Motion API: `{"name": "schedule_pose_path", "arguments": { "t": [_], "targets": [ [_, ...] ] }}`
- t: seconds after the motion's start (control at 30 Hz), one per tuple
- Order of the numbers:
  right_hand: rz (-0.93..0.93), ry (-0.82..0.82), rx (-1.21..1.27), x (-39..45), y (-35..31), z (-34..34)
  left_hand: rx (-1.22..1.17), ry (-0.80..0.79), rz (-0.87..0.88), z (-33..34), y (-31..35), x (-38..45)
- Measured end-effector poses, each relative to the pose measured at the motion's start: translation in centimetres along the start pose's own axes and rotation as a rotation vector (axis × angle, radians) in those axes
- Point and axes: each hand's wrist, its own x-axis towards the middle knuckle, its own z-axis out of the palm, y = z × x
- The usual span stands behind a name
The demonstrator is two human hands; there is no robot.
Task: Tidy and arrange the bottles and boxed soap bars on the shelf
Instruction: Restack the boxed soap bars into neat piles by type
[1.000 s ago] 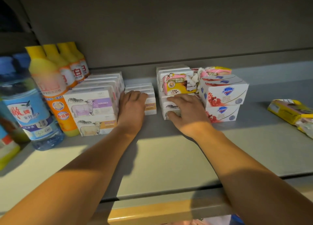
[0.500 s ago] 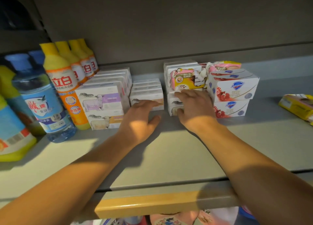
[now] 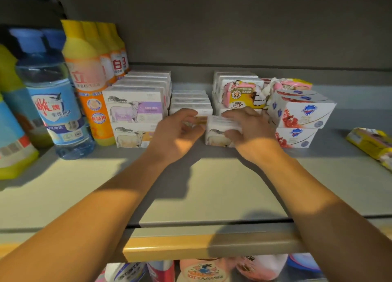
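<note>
Right hand [image 3: 250,131], fingers curled around a white soap box [image 3: 220,131] standing on the shelf [image 3: 191,196], just left of the red-printed soap stack [image 3: 299,120]. Left hand [image 3: 176,133], fingers loosely bent and holding nothing, lies just left of that box, touching the low box row [image 3: 191,103].

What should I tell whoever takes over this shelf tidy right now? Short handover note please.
Right hand grips a sheep-print soap box, pulled forward from its stack. Left hand is loosely curled beside it at the low box row; whether it holds anything is unclear. Bottles stand in rows at left, sheep boxes stacked beside them. Left: place the held box, straighten the wrapped soaps and the yellow pack.
</note>
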Motion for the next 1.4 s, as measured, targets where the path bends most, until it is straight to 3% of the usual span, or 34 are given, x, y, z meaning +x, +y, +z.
{"name": "schedule_pose_path", "arguments": {
  "t": [0.13,0.23,0.43,0.67,0.83,0.93,1.17,1.4],
  "targets": [
    [-0.032,-0.01,0.424,-1.4,-1.0,-0.6,-0.13,-0.135,0.014,-0.5,0.4,-0.1],
    [0.009,0.012,0.605,-1.5,-1.7,-0.3,-0.206,-0.131,0.046,-1.0,0.8,-0.3],
    [0.088,0.081,0.688,-1.5,-1.0,-0.6,-0.292,-0.031,-0.014,-1.0,0.8,-0.5],
    [0.065,-0.101,0.715,-2.2,-1.3,-0.9,-0.427,0.143,-0.115,-0.3,1.2,-0.6],
    [0.105,-0.118,0.771,-2.1,-1.0,-0.9,-0.684,0.098,-0.401,-0.1,0.9,-0.3],
    [0.185,-0.071,0.826,-2.0,-0.9,-1.0,-0.819,0.015,-0.473,-0.3,1.0,0.1],
    [0.4,0.037,0.961,-1.6,-1.0,-1.2,-0.709,-0.14,-0.379,0.3,1.6,-0.7],
    [0.545,-0.122,1.083,-1.6,-0.5,-0.9,-0.557,-0.09,-0.194,0.1,1.8,-0.7]
  ]
}}
